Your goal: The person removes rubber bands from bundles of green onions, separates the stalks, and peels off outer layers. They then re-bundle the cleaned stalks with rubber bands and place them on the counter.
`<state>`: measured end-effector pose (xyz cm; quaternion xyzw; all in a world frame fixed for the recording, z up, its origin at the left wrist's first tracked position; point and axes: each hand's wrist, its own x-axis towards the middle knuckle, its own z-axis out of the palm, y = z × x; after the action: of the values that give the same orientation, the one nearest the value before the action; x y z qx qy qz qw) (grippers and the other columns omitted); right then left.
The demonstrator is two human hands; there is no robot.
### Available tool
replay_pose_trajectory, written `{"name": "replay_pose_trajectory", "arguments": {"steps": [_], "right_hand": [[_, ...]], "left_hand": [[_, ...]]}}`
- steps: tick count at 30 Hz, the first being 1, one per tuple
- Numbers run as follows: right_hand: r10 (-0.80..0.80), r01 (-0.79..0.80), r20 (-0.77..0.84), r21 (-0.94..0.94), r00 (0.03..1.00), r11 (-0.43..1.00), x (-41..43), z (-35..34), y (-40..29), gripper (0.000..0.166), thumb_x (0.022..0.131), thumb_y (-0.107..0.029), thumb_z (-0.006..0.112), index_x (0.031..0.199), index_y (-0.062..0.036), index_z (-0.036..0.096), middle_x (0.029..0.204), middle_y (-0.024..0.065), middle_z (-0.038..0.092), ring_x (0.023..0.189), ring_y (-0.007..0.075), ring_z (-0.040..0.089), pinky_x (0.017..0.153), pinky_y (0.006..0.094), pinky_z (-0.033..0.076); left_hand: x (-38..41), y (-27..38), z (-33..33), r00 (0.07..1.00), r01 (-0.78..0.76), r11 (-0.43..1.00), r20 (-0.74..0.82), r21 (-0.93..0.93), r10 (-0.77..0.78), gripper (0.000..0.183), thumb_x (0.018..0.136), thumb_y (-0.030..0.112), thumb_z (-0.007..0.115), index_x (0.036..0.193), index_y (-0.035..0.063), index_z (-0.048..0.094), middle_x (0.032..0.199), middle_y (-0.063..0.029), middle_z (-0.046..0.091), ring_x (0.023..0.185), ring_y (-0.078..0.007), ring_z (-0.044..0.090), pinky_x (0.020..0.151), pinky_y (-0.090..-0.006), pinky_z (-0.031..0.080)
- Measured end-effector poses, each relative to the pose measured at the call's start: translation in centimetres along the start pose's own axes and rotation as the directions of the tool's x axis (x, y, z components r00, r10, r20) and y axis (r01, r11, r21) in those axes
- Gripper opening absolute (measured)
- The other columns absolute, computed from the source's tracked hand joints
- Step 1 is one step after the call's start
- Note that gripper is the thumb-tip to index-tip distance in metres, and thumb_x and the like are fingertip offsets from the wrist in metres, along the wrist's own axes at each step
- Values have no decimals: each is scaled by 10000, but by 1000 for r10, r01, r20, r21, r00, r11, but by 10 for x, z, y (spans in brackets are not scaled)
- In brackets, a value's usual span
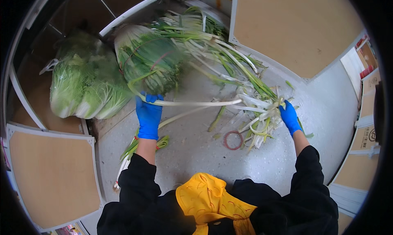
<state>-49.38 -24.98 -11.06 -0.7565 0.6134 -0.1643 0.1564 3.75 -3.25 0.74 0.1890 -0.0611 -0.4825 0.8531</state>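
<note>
My left hand (149, 115), in a blue glove, holds a long scallion (196, 103) near its green end. The white stalk stretches right, toward a heap of scallion peelings (261, 112). At the right edge of that heap is my right hand (289, 116), also gloved in blue; its fingertips touch the peelings, but whether they grip any is hidden. A reddish ring (233, 140), seemingly a roll of tape, lies on the grey floor below the heap. Under my left forearm rests a scallion bundle (130, 152) tied with red bands. Another pale stalk (184, 114) lies behind my left hand.
Loose scallions (227, 51) spread across the back beside a large leafy bundle (147, 57) tied with red strips. Bagged napa cabbages (89, 84) sit at left. White-framed tan panels (294, 29) stand at upper right and lower left (55, 176). Cartons (363, 140) line the right side.
</note>
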Motion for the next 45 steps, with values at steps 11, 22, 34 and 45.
{"name": "replay_pose_trajectory", "arguments": {"steps": [11,22,34,45], "right_hand": [[-606,-8,403,837,686,547,-39,119,-259,316,892,-209,545,1119,8,580,907,115,637,813,164,579,780,305,461],[-518,11,367,808,773,589,-39,88,-279,229,878,-165,560,1017,-2,640,862,71,650,802,114,560,769,262,453],[-569,-20,352,862,743,507,-51,108,-282,248,878,-189,574,1038,-5,620,903,64,639,850,125,550,784,265,442],[-597,512,265,327,757,794,-47,81,-187,298,813,-369,601,886,-82,638,810,171,627,770,356,600,664,413,473]], "left_hand": [[-8,-33,47,998,2,974,62,226,-16,322,912,414,479,993,113,560,797,-2,515,744,-138,483,769,-359,390],[-18,-48,9,998,-39,452,12,891,62,173,832,44,596,1002,12,588,883,-32,605,787,-109,560,706,-255,467],[-24,-44,29,993,-35,499,87,866,-82,261,854,115,596,1084,-6,569,925,-88,626,823,-158,597,739,-289,484],[5,7,14,960,-60,726,-159,685,230,280,872,280,590,1020,42,588,921,-87,624,826,-201,613,718,-320,520]]}}
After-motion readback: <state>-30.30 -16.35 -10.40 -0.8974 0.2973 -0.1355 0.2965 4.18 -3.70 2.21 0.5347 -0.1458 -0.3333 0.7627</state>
